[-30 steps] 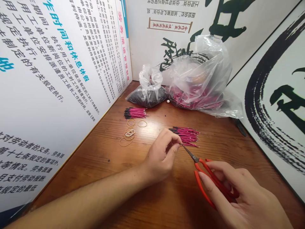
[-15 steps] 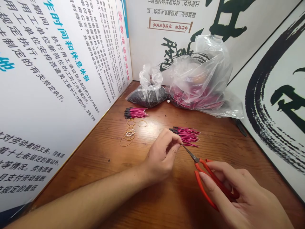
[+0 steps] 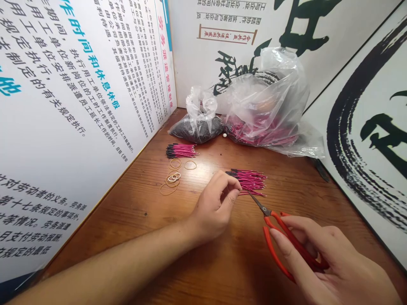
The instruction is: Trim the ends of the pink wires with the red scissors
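Observation:
My left hand hangs over the wooden table with its fingers pinched together, right beside a loose bundle of pink wires with black ends. Whether a thin strand sits in that pinch is too fine to tell. My right hand grips red-handled scissors. Their narrow closed blades point up and left, the tip reaching the lowest wires of the bundle. A smaller, tidier bundle of the same wires lies farther back, with several tan rubber bands just below it.
Two clear plastic bags stand at the back corner: one of black material, one of pink wires. A small white object lies between them. Printed panels with Chinese text and brush-lettered panels wall the wooden table.
The scissors and my right hand have shifted right, moving the blade tip from my left fingertips to the wire bundle. My left hand has barely moved.

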{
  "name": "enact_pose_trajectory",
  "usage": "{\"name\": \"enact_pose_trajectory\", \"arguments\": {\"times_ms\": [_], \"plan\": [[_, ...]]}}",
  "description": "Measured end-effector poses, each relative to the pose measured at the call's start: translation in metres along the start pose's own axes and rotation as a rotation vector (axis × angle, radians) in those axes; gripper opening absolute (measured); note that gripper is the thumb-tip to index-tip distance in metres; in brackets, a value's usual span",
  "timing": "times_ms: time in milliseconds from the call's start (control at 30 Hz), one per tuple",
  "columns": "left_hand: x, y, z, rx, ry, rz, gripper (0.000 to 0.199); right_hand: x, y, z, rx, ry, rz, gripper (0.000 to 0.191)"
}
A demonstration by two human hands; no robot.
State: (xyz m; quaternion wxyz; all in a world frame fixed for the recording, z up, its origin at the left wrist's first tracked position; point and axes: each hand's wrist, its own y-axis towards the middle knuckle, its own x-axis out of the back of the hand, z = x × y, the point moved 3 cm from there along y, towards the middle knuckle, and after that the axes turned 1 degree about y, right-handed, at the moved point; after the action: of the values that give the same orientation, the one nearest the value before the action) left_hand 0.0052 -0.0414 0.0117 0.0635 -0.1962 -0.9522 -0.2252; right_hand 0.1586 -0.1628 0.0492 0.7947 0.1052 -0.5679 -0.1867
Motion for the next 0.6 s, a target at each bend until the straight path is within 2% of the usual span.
{"name": "enact_pose_trajectory", "arguments": {"times_ms": [400, 600], "plan": [[-0.0005, -0.0008, -0.0031, -0.041, 0.002, 0.015, 0.01, -0.0021, 0.0023, 0.0046, 0.031, 0.021, 0.035, 0.032], [-0.0006, -0.0014, -0.0021, -0.044, -0.003, 0.017, 0.01, 0.0007, 0.0084, 0.0034, 0.158, -0.017, 0.039, 0.025]]}}
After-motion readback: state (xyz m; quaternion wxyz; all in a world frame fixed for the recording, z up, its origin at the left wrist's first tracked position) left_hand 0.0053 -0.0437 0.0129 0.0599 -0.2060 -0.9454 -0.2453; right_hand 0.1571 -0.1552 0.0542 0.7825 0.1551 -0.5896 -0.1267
